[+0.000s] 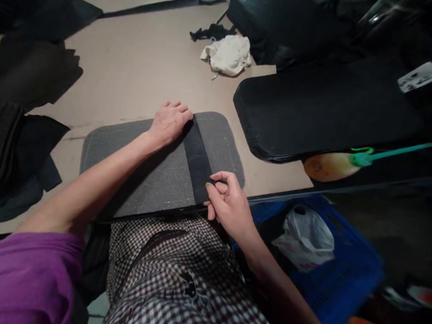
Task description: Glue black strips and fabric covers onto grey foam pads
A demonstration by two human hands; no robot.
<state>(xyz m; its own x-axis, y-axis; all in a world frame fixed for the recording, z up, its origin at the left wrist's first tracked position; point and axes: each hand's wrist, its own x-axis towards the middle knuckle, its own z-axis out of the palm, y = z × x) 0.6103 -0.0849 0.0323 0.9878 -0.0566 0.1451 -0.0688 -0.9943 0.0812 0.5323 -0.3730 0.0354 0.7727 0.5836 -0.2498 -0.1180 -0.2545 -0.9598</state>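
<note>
A grey fabric panel (152,177) with rounded corners and pale stitch lines lies at the table's front edge, just before my checked apron. Across it, toward its right side, runs a flat black fabric strip (197,163). My left hand (170,122) presses the strip's far end at the panel's back edge, its fingers bent and closed there. Near the strip's front right edge, my right hand (226,199) is closed in a pinch, thumb against forefinger, on the strip's edge. The fingertips partly hide what they grip.
Dark fabric pieces (5,157) are piled at the left. A black padded panel (326,110) lies at the right, beside an orange-and-green tool (330,166). A crumpled white cloth (231,54) sits farther back. Below right stands a blue crate (353,260) with a plastic bag (307,237).
</note>
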